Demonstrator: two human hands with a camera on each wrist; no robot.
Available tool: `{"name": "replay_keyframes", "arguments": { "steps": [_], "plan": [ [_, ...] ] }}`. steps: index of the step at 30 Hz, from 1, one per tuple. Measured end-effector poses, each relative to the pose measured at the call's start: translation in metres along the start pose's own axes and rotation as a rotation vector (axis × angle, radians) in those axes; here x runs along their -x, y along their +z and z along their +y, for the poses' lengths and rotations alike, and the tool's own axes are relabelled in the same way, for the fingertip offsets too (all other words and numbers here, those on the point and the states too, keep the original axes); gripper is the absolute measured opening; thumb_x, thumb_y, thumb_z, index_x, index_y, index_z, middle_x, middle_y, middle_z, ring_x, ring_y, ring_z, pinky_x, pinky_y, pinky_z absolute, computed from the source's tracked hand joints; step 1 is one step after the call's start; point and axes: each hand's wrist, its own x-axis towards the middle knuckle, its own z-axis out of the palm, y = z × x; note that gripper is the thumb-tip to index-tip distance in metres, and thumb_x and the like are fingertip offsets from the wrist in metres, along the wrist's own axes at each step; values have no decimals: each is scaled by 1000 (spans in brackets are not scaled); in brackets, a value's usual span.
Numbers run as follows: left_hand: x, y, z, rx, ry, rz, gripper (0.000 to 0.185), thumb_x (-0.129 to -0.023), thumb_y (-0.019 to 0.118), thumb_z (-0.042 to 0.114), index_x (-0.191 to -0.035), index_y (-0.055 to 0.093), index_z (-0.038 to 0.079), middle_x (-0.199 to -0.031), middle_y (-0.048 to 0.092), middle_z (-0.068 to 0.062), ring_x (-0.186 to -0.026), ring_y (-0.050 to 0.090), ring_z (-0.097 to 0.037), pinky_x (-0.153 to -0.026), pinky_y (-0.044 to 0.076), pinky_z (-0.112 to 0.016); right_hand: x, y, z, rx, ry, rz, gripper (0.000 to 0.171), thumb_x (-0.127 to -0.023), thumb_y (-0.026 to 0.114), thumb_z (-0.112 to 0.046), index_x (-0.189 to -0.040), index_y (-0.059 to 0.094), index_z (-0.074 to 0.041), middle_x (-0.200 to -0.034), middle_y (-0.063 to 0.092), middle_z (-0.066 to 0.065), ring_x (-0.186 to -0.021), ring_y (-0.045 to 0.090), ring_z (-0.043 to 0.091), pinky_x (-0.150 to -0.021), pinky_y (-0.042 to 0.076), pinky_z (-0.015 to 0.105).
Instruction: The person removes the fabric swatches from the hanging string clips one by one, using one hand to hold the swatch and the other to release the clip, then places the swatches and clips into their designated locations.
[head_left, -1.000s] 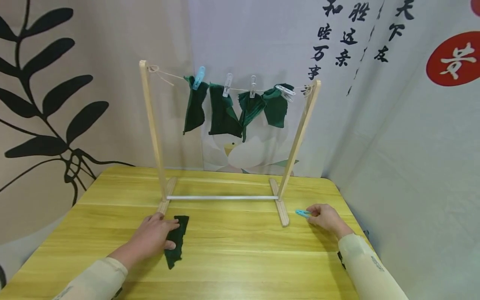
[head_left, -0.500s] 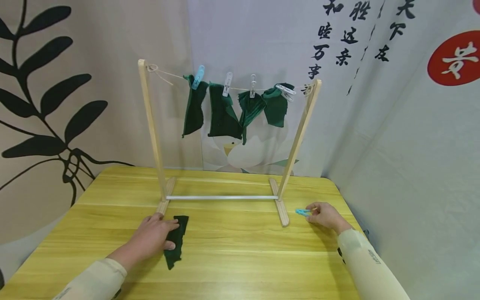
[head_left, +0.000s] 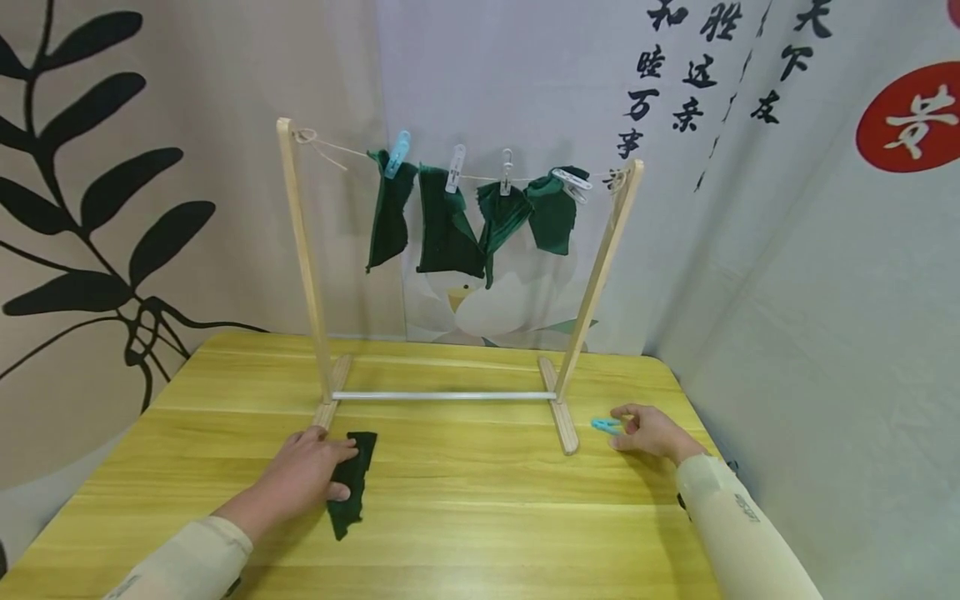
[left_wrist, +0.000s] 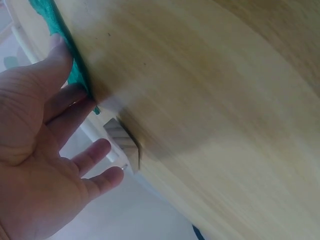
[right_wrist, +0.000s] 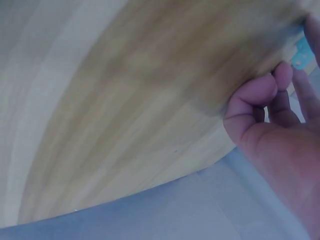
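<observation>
Little has been shifted since a second ago: the green cloth (head_left: 350, 482) is kept pinned to the surface (head_left: 480, 508) under the flat left hand (head_left: 306, 475), while the blue clothespin (head_left: 604, 426) is pinched by the right hand (head_left: 649, 432) fingers (right_wrist: 260, 95), held ready near the rack (head_left: 450, 275).

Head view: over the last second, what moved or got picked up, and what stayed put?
Very little changed. The right hand and the blue clothespin it pinches crept slightly away from the person along the table. The left hand stayed resting on the green cloth lying on the table, with nothing taken up or let go. The wooden rack and its four pegged cloths hang as before.
</observation>
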Motion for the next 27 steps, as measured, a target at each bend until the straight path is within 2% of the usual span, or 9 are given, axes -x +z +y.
{"name": "replay_keyframes", "arguments": {
  "steps": [5, 10, 15, 20, 27],
  "plan": [
    [1, -3, 1, -23, 23, -11, 66, -71, 84, 41, -127, 68, 11, -138, 63, -5, -115, 53, -34, -96, 44, -58, 0, -4, -3, 30, 18, -20, 72, -83, 81, -30, -143, 50, -6, -99, 55, 9, -86, 47, 21, -71, 40, 32],
    [3, -6, 1, -20, 43, -36, 72, -69, 84, 45, -129, 66, 9, -139, 61, -7, -119, 51, -37, -101, 40, -62, 2, -4, -7, 29, 37, -26, 74, -83, 81, -29, -145, 48, -6, -97, 54, 9, -86, 47, 21, -70, 39, 32],
    [6, -10, 1, 8, 36, -75, 77, -69, 84, 46, -133, 63, 9, -143, 58, -7, -125, 48, -40, -106, 34, -66, 2, -2, -8, 30, 33, -21, 73, -84, 80, -28, -145, 48, -5, -94, 53, 7, -84, 46, 20, -69, 38, 31],
    [7, -13, 2, 24, 19, -87, 78, -69, 85, 45, -134, 62, 10, -144, 57, -7, -127, 47, -41, -107, 34, -66, 2, -1, -8, 18, 20, -27, 73, -85, 79, -26, -146, 47, -4, -88, 51, 7, -79, 45, 20, -67, 37, 32],
    [7, -16, 3, 38, 9, -101, 78, -68, 86, 44, -134, 62, 10, -145, 56, -7, -127, 46, -40, -108, 33, -65, 0, -1, -7, 42, 28, -22, 74, -84, 80, -28, -146, 47, -5, -93, 52, 8, -85, 46, 20, -70, 38, 32]
  ]
}}
